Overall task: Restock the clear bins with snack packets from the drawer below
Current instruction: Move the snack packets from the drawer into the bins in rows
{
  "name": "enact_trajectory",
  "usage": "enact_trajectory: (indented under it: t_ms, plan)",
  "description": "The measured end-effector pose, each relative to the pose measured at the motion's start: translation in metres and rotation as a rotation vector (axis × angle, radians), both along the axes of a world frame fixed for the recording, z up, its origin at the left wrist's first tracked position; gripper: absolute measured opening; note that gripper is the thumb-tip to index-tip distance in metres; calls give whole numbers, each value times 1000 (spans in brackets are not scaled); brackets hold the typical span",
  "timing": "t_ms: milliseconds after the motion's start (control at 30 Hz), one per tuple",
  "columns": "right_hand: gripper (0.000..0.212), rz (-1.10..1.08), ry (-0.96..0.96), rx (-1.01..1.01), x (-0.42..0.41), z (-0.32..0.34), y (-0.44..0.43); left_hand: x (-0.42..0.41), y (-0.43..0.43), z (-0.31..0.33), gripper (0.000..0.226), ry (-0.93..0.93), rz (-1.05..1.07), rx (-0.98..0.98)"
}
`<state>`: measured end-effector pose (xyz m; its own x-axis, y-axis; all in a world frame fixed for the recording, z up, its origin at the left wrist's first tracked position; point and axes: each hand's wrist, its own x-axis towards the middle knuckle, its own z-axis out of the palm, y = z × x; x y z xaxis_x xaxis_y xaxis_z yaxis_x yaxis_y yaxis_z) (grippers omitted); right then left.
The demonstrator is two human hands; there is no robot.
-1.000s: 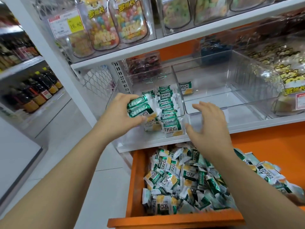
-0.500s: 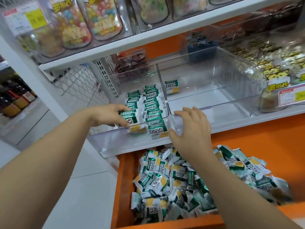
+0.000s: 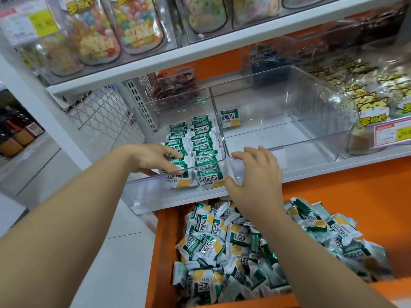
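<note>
left hand: fingers spread flat on green-white foil snack packets in clear plastic bin | right hand: fingers loosely curved, perhaps touching bin rim; contact unclear

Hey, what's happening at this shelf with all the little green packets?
A person is restocking by hand. Their left hand touches the neat rows of green-and-white snack packets in the left clear plastic bin, while the right hand rests at the front rim of the right clear bin, which holds just one packet. The open orange drawer below is heaped with loose packets.
</note>
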<state>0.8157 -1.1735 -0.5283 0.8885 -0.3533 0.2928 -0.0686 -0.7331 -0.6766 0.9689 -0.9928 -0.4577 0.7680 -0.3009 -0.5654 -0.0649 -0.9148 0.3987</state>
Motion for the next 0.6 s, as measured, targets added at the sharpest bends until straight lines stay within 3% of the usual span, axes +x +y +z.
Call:
enact_trajectory:
  t_ms: [133, 267, 500, 600]
  plan:
    - [46, 1, -1, 0, 0, 0, -1, -4, 17, 7, 40, -55, 26, -126]
    - [46, -3, 3, 12, 0, 1, 0, -7, 20, 3, 17, -195, -42, -69]
    - [46, 4, 12, 32, 0, 2, 3, -5, 2, -8, 18, -252, -134, 171]
    - [46, 3, 9, 29, 1, 1, 3, 0, 1, -11, 19, -246, -135, 109]
